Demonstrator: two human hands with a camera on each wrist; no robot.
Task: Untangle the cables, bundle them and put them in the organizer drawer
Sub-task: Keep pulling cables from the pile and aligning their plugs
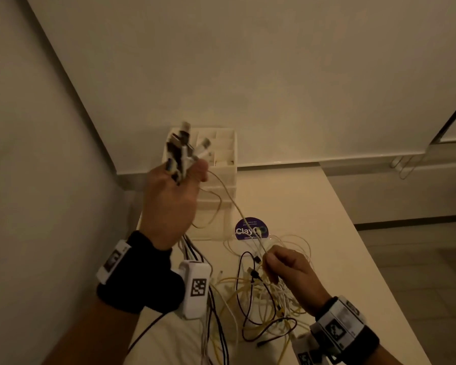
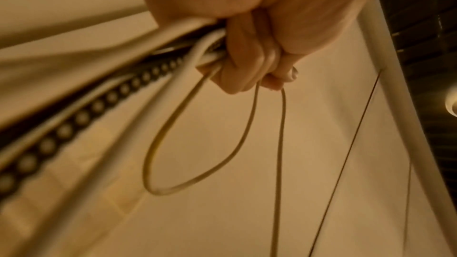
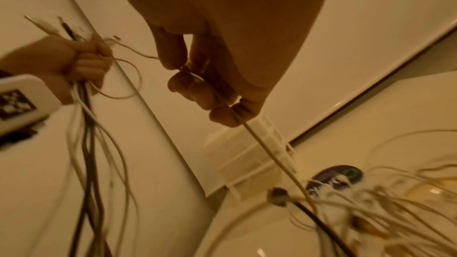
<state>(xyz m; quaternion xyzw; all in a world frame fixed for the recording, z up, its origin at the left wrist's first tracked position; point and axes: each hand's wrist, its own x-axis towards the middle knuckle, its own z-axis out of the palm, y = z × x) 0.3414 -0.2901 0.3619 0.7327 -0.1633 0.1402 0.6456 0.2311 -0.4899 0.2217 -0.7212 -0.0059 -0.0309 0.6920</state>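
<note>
My left hand (image 1: pixel 174 191) is raised above the table and grips a bunch of cable ends (image 1: pixel 181 151), white and black plugs sticking up out of the fist. In the left wrist view the curled fingers (image 2: pixel 249 62) clamp white, black and beaded cables. Their tails hang down past my left wrist. One thin white cable (image 1: pixel 232 204) runs from that fist down to my right hand (image 1: pixel 282 267), which pinches it (image 3: pixel 197 85) just above the tangle of white, yellow and black cables (image 1: pixel 263 301) lying on the table. The white organizer drawer unit (image 1: pixel 221 175) stands behind my left hand.
The white table (image 1: pixel 340 246) runs along the wall on the left, its right edge open to the floor. A round purple sticker (image 1: pixel 250 229) lies on it beside the organizer. A thin black lead (image 1: pixel 145 330) trails from my left wrist.
</note>
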